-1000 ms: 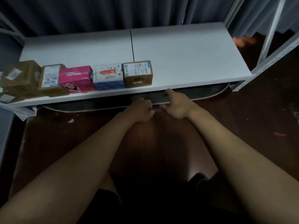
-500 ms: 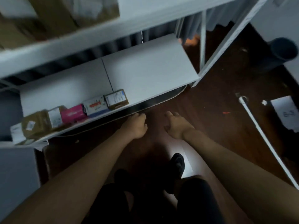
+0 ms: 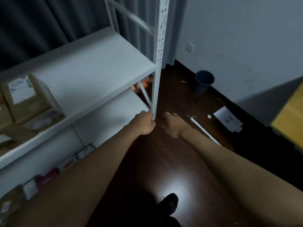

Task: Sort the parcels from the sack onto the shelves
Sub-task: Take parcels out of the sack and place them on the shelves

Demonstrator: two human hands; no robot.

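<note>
While both hands hold no parcel, part of the sorting looks done: brown labelled boxes (image 3: 24, 97) sit on the white shelf (image 3: 98, 68) left of the perforated upright post (image 3: 159, 51), and a row of small parcels (image 3: 49, 176), incl. a pink one, lines the shelf below. Left hand (image 3: 144, 123) is loosely curled w/ nothing in it, just beside the post's foot; whether it touches, can't tell. Right hand (image 3: 173, 126) hangs relaxed right of the post, over the floor. Sack not in view, so what's left can't be judged; next parcel prob. needs fetching
</note>
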